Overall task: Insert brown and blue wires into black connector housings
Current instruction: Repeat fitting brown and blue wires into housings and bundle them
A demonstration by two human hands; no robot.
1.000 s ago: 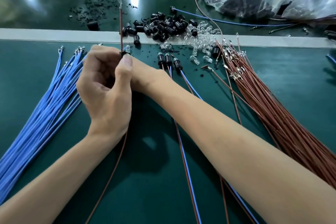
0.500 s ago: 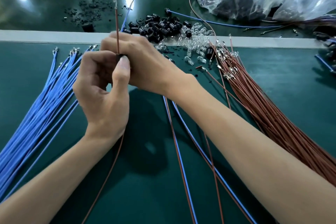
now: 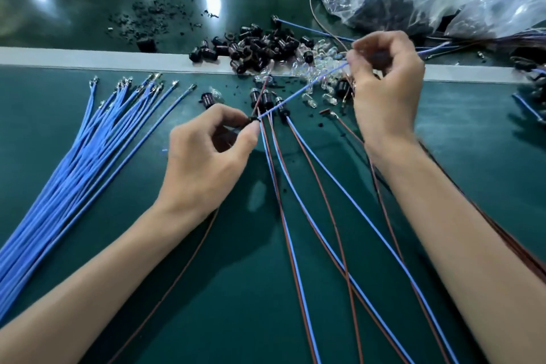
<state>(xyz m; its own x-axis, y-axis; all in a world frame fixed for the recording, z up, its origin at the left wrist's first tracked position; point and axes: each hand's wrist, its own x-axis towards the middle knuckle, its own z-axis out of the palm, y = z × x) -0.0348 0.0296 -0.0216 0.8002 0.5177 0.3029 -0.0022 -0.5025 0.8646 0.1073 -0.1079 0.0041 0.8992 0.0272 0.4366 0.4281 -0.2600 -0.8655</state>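
Left hand: the left hand [image 3: 206, 156] pinches a black connector housing [image 3: 252, 119] between thumb and forefinger, just above the green mat [image 3: 236, 319] at centre.
Right hand: the right hand [image 3: 384, 83], farther and to the right, pinches a blue wire [image 3: 302, 91] between curled fingertips.
Wire in play: the blue wire runs in a straight slant from the right hand down to the housing. Whether its terminal is seated, I cannot tell.
Brown wire: a brown wire [image 3: 183, 263] trails from under the left hand toward the near edge.
Risk, alignment: entering at this slant, the terminal looks liable to bend or jam at the cavity mouth.
Risk, grip: the housing is small and held only by fingertips, so a hard push could twist it or pop it loose.
Risk, snagging: the wire crosses directly over the finished assemblies [image 3: 266, 100] and could drag or tangle them.
Risk, brown lead: tugging the housing may work the brown wire loose.
Stock: the blue bundle [image 3: 76, 156] lies left and the loose housings [image 3: 260, 46] far centre.
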